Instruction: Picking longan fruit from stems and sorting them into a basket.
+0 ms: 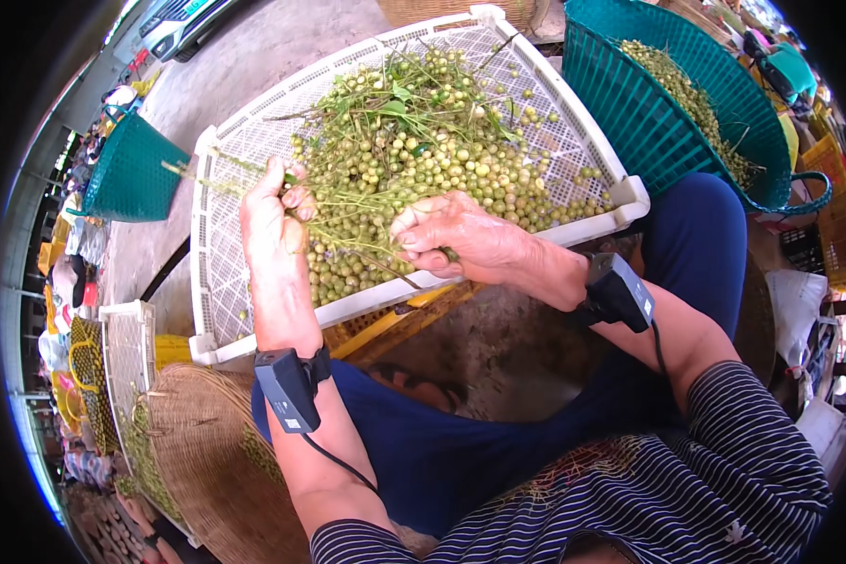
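A white plastic mesh tray (592,134) lies before me, bearing a heap of small round green fruits (458,166) with thin stems and a few leaves (395,106) on top. Over the tray's left part, my left hand (278,204) grips a bunch of thin green stems (352,204), whose ends stick out to the left of the fist. My right hand (455,236) is closed around the right end of the bunch, near the tray's front edge, with a green fruit showing at its fingers. The stems stretch between both hands, above the fruits.
A teal woven basket (620,92) with more fruits stands at the right; another teal basket (134,169) is at the left. A brown wicker basket (211,451) and a second white tray (128,338) are at lower left. Another person's hand (135,509) shows there. A car (183,25) stands beyond.
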{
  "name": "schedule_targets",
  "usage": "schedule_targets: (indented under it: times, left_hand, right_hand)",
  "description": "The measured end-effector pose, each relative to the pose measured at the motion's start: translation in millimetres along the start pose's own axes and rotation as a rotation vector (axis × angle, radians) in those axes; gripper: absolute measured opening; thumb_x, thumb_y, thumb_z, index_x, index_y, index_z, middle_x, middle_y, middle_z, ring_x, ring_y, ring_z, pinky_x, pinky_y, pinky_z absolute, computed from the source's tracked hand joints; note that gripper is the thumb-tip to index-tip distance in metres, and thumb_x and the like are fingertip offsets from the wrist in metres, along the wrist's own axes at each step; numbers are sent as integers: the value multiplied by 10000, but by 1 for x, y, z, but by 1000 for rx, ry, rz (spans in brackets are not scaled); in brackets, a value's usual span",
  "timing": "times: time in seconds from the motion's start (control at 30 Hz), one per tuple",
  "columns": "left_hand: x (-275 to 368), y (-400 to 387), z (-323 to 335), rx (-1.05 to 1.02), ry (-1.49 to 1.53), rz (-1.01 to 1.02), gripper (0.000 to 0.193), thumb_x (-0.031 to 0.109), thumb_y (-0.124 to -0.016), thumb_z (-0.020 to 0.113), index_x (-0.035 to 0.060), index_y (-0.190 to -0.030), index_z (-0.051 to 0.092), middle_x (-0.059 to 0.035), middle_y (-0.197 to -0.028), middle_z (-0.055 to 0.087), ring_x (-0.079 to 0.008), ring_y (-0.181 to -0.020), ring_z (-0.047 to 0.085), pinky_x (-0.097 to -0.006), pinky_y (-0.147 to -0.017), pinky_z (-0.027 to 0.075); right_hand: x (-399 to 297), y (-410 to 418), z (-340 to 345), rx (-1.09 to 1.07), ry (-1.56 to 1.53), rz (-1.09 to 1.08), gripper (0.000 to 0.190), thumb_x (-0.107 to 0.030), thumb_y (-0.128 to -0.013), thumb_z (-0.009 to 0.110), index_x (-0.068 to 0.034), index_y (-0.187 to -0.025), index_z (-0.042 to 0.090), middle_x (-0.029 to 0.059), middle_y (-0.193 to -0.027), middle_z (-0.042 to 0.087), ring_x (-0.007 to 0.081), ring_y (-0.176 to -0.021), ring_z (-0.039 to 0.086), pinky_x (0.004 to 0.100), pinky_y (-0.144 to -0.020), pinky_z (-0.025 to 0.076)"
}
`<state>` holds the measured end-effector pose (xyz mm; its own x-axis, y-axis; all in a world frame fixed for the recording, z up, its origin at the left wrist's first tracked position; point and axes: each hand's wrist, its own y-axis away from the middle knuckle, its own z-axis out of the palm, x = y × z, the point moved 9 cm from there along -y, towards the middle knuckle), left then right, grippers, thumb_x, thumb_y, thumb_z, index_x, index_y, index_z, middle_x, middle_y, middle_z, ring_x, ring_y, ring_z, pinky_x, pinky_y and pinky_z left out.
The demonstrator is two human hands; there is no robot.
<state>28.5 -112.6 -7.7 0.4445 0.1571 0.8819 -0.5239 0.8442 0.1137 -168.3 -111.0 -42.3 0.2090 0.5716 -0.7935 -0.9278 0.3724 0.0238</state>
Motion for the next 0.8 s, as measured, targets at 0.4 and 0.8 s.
schedule_targets:
  times: [0.4, 0.8]
  left_hand:
    - [33, -9, -43, 115, -144, 76, 201, 243, -914, 545, 59, -838, 517, -71, -709, 575, -201, -579, 558, -337, -567, 485]
    - [19, 11, 2, 63, -52, -50, 340, 289, -870, 622, 167, -663, 381, 60, -497, 279, -74, -394, 282, -240, -382, 227]
  right_hand:
    - [-165, 126, -41, 531, 452, -232, 161, -29, -824, 570, 38, -970, 563, 28, -692, 571, 20, -439, 417, 150, -344, 302]
    - [-195, 473, -211, 1065, 1367, 101, 177, -215, -771, 628, -66, -699, 565, 37, -665, 571, 137, -499, 534, 254, -446, 396]
